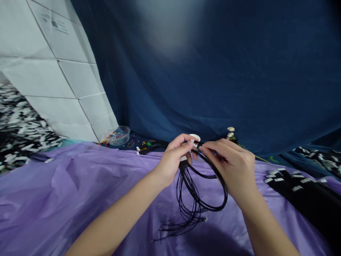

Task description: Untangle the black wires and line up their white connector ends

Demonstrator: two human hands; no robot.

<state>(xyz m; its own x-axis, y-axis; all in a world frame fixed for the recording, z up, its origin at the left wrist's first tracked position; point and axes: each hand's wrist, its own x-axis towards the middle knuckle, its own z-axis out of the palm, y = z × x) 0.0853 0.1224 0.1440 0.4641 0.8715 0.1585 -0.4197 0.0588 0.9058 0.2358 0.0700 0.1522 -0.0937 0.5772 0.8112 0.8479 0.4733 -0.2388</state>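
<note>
In the middle of the head view, my left hand [178, 154] is closed around the connector end of a black wire harness [225, 192]. A white connector shows at its fingertips, and another pale connector [183, 158] sits just below them. My right hand [231, 160] pinches the black cable close to that end, thumb and forefinger together. The cable loops down below both hands, and its thin loose wires fan out with small metal tips [205, 219] above the purple cloth. What lies inside my left palm is hidden.
Purple sheeting [66, 199] covers the work surface. A clear plastic bowl [124, 137] of small colourful bits stands at the back left, near white boxes [71, 78]. Artificial flowers [230, 134] lie behind my right hand. Black cables with white connectors [298, 188] lie right; more are piled left.
</note>
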